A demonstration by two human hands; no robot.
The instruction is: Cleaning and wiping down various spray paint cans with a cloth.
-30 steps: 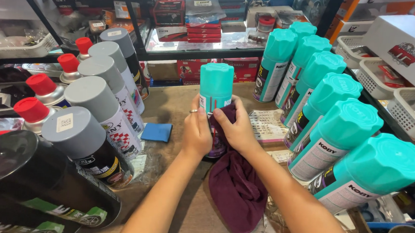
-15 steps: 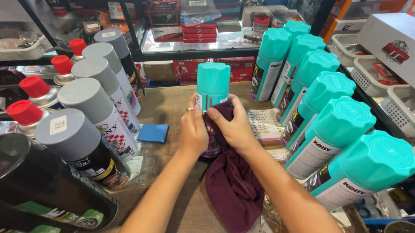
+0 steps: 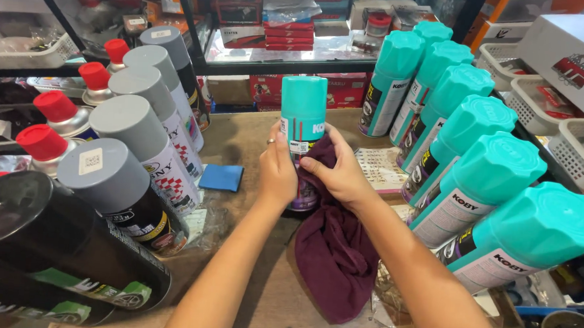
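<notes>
A spray can with a teal cap (image 3: 303, 115) stands upright on the wooden bench (image 3: 240, 135) in the middle of the view. My left hand (image 3: 277, 168), with a ring on one finger, grips the can's left side. My right hand (image 3: 335, 169) presses a dark maroon cloth (image 3: 334, 253) against the can's right side. The rest of the cloth hangs down over the bench toward me.
A row of several teal-capped cans (image 3: 467, 126) runs along the right. Grey-capped cans (image 3: 141, 109), red-capped cans (image 3: 55, 108) and black cans (image 3: 29, 230) crowd the left. A blue sponge (image 3: 220, 177) lies left of my hands. Shelves (image 3: 278, 53) and white baskets (image 3: 574, 125) stand behind.
My hands stay on the can; the right hand with the cloth has shifted slightly on the can's side. The view has drifted a little.
</notes>
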